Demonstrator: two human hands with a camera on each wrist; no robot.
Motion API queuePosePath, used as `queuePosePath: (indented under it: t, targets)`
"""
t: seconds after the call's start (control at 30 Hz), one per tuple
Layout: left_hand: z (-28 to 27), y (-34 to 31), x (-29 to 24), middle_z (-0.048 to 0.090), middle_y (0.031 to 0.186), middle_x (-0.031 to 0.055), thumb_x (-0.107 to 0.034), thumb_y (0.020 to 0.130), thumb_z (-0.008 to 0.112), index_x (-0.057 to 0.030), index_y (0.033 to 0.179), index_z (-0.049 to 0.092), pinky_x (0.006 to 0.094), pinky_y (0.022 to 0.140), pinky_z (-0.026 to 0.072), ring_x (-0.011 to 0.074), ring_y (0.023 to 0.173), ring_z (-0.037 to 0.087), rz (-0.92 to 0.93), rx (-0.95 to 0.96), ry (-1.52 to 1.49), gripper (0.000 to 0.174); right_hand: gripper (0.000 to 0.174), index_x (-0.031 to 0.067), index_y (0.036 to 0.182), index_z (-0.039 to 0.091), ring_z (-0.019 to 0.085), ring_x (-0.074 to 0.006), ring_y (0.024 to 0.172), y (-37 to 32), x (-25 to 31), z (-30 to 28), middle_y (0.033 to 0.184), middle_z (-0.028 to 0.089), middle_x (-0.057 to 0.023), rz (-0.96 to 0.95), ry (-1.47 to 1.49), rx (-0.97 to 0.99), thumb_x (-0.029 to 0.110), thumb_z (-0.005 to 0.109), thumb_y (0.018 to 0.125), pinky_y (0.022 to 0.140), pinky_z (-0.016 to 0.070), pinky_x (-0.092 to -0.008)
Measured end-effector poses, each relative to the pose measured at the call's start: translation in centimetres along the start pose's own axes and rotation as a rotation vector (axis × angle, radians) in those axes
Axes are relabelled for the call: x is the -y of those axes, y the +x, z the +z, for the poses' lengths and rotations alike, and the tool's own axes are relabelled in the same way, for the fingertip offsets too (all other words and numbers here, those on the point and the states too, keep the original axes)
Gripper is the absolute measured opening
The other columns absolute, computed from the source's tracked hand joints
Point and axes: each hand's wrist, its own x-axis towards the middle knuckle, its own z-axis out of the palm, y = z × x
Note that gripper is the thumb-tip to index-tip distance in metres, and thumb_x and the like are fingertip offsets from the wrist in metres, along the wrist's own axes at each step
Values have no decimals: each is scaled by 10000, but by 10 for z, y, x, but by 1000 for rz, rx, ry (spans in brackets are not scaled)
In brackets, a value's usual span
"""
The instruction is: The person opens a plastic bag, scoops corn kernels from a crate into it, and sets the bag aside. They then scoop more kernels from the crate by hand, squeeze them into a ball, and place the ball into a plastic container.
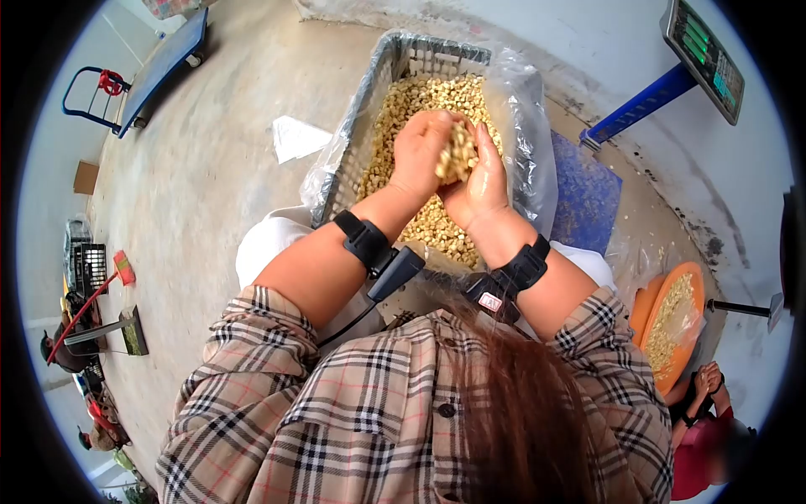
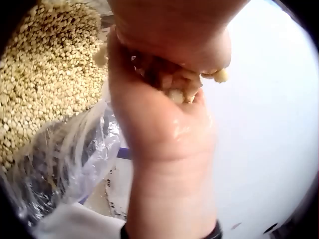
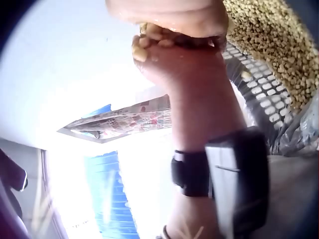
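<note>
Both hands meet over a grey plastic crate (image 1: 337, 164), cupped round a handful of pale yellow kernels (image 1: 457, 153), slightly blurred. My left hand (image 1: 417, 149) curls over them from the left; my right hand (image 1: 485, 178), its wrist shiny wet, holds them from the right. In the left wrist view, kernels (image 2: 183, 94) show between the two palms, the right hand (image 2: 167, 119) below. From the right wrist, several kernels (image 3: 141, 50) poke out at the left hand's edge. More loose kernels (image 1: 432, 97) fill the crate below; the hands hide part of them.
Clear plastic sheeting (image 1: 522, 126) lines the crate's right side. Beside it is a blue scale platform (image 1: 579, 202) with a display (image 1: 705, 55) on a post. An orange basin (image 1: 690, 336) holds more kernels near another person (image 1: 701, 437). A blue trolley (image 1: 168, 63) stands far left.
</note>
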Motion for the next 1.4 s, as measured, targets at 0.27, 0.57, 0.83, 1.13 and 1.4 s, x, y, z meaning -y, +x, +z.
queuePosePath:
  t: [0.27,0.57,0.83,1.13,1.4]
  targets:
    - [7,-9,-6,501,1172,129,-308,863,489,-126,1190,512,365,893,362,308,1101,460,480,56,699,375,362,130,1049,563,577,-200,888,15,5,-23,950,589,-43,166,157,16,434,489,869,799,476,-351]
    - [19,-11,-17,563,1079,113,-437,922,398,-91,1128,528,361,872,450,240,967,561,-560,-35,-760,424,222,15,977,615,576,-180,930,8,0,-16,1006,617,-81,-662,-669,114,186,586,839,812,465,-298]
    - [-21,-27,8,515,1167,76,-171,950,371,-63,1204,447,277,927,401,173,1084,495,-494,309,-565,286,184,81,864,622,585,-271,891,4,3,-15,1029,602,-104,-1335,-1271,197,137,630,690,851,407,-443]
    - [-10,-11,-34,546,1125,119,-522,903,370,-26,1138,510,339,914,438,229,1053,530,-738,325,-965,566,135,110,789,618,582,-247,810,-3,16,-3,871,595,-59,-1533,-1417,269,196,622,684,809,414,-440]
    - [-4,-20,-50,569,1074,94,-539,866,462,-35,1115,523,318,863,473,200,988,565,-762,306,-808,565,114,81,727,581,537,-230,817,-2,13,-7,841,554,-51,-1563,-1464,333,169,605,658,780,404,-398]
